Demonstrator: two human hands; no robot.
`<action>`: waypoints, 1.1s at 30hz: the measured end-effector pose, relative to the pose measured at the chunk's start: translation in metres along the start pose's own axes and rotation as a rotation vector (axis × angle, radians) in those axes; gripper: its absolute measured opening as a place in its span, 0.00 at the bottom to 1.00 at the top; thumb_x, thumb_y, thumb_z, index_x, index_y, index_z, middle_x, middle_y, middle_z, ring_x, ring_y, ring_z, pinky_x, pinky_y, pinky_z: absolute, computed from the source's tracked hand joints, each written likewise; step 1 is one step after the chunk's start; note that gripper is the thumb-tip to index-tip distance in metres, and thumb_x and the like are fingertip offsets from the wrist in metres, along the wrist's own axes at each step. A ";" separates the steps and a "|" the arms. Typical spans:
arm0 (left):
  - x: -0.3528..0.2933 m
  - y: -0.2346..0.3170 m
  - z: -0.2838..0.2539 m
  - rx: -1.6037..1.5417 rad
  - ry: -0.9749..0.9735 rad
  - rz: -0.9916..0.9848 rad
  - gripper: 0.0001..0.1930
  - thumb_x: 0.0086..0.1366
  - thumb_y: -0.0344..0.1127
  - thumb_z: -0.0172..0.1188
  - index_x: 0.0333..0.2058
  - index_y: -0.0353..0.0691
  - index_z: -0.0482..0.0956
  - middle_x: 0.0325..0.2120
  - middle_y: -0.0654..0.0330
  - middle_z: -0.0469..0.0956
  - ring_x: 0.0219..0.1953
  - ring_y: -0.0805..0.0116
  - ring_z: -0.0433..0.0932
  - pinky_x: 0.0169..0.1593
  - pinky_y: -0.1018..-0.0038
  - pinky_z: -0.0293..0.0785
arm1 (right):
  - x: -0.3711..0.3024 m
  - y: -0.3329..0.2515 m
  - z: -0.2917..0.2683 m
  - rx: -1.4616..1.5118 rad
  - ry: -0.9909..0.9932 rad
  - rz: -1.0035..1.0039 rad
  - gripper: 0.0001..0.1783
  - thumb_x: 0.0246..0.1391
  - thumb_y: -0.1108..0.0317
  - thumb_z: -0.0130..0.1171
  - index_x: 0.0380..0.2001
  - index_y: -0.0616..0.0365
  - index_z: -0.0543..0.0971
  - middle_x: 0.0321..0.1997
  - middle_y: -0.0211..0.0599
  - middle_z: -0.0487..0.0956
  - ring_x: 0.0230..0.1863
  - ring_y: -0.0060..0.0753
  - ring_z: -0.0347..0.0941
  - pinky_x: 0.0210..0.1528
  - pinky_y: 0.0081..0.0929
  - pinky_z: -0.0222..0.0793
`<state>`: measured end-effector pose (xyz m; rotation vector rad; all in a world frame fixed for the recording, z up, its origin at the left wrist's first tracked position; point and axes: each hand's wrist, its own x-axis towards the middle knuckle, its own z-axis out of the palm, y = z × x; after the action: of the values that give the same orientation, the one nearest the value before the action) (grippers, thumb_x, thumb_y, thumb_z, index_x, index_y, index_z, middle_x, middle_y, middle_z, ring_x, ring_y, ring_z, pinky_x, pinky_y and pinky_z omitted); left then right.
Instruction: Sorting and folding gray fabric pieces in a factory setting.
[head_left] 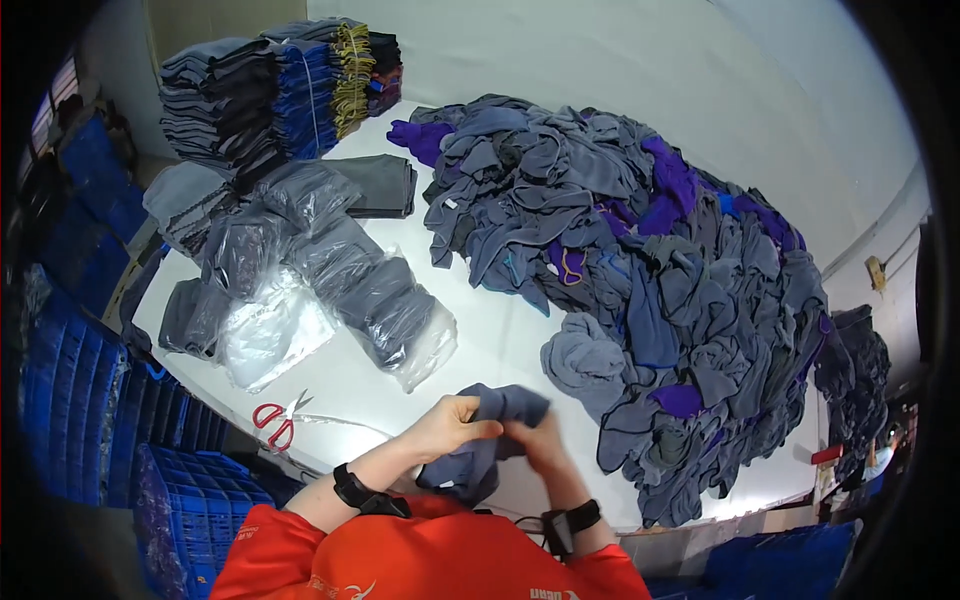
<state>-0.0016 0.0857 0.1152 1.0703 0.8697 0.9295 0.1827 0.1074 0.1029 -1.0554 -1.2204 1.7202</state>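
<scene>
A small grey-blue fleece garment [490, 420] is bunched up above the near edge of the white table [500, 340]. My left hand [452, 424] grips its left side and my right hand [535, 440] grips its right side, the two hands close together. Part of the cloth hangs down below my hands towards my orange shirt. Each wrist wears a black band.
A large heap of grey, blue and purple garments [650, 280] covers the table's right half. Clear plastic bags with folded grey garments [320, 280] lie at left, red-handled scissors [280, 418] at the near-left edge. Folded stacks [280, 90] stand at the far left. Blue crates [100, 420] sit beside the table.
</scene>
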 end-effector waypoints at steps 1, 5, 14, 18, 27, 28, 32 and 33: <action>-0.004 -0.001 -0.006 -0.070 -0.126 -0.053 0.07 0.59 0.31 0.59 0.33 0.33 0.75 0.25 0.68 0.75 0.29 0.84 0.70 0.32 0.85 0.67 | -0.003 -0.003 -0.016 -0.008 0.064 0.061 0.16 0.43 0.72 0.60 0.38 0.62 0.76 0.37 0.34 0.77 0.38 0.27 0.73 0.46 0.27 0.68; -0.031 0.043 0.009 -0.384 -0.203 -0.063 0.16 0.56 0.23 0.56 0.45 0.29 0.72 0.36 0.62 0.77 0.36 0.80 0.74 0.41 0.81 0.70 | -0.028 -0.021 -0.039 0.578 0.203 -0.017 0.17 0.50 0.68 0.50 0.43 0.66 0.74 0.42 0.43 0.77 0.45 0.35 0.74 0.54 0.32 0.65; -0.043 0.029 0.014 -0.304 -0.232 -0.187 0.19 0.66 0.37 0.49 0.49 0.28 0.66 0.42 0.58 0.74 0.42 0.75 0.74 0.46 0.78 0.70 | -0.084 -0.013 -0.095 0.024 0.329 -0.172 0.29 0.42 0.65 0.56 0.48 0.72 0.68 0.43 0.49 0.76 0.42 0.38 0.75 0.49 0.35 0.69; -0.044 0.012 0.034 -0.723 -0.051 -0.388 0.21 0.64 0.39 0.51 0.50 0.30 0.66 0.43 0.55 0.74 0.42 0.71 0.76 0.45 0.73 0.73 | -0.117 -0.021 -0.100 0.799 0.497 -0.031 0.22 0.49 0.67 0.53 0.47 0.66 0.69 0.44 0.43 0.76 0.42 0.37 0.75 0.46 0.35 0.71; -0.090 0.073 0.022 -0.101 0.290 0.179 0.23 0.52 0.39 0.62 0.42 0.27 0.72 0.35 0.53 0.77 0.36 0.67 0.78 0.38 0.72 0.73 | -0.218 -0.062 -0.082 0.222 0.907 -0.384 0.26 0.27 0.62 0.55 0.33 0.70 0.72 0.33 0.49 0.77 0.29 0.42 0.75 0.32 0.32 0.74; -0.097 0.077 0.026 -0.157 0.388 0.280 0.22 0.50 0.38 0.63 0.41 0.29 0.72 0.35 0.55 0.77 0.36 0.67 0.77 0.39 0.73 0.72 | -0.236 -0.061 -0.104 0.061 0.561 -0.463 0.29 0.33 0.58 0.58 0.37 0.70 0.71 0.31 0.47 0.76 0.28 0.41 0.75 0.31 0.33 0.74; -0.062 0.042 -0.071 0.570 0.643 0.462 0.14 0.52 0.34 0.64 0.36 0.36 0.72 0.28 0.65 0.74 0.31 0.76 0.72 0.37 0.79 0.69 | -0.202 -0.090 -0.063 -0.890 1.202 -0.665 0.22 0.54 0.58 0.49 0.45 0.66 0.69 0.41 0.48 0.75 0.37 0.41 0.74 0.44 0.29 0.70; -0.023 0.063 -0.053 0.296 0.598 0.343 0.12 0.54 0.35 0.64 0.33 0.38 0.72 0.26 0.67 0.72 0.29 0.78 0.70 0.36 0.80 0.68 | -0.182 -0.100 -0.069 -1.096 1.075 -0.786 0.20 0.55 0.59 0.52 0.44 0.65 0.70 0.39 0.42 0.76 0.40 0.37 0.73 0.48 0.27 0.66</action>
<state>-0.0704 0.0947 0.1656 1.2376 1.3722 1.4847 0.3248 -0.0108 0.2204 -1.4622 -1.4435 -0.2899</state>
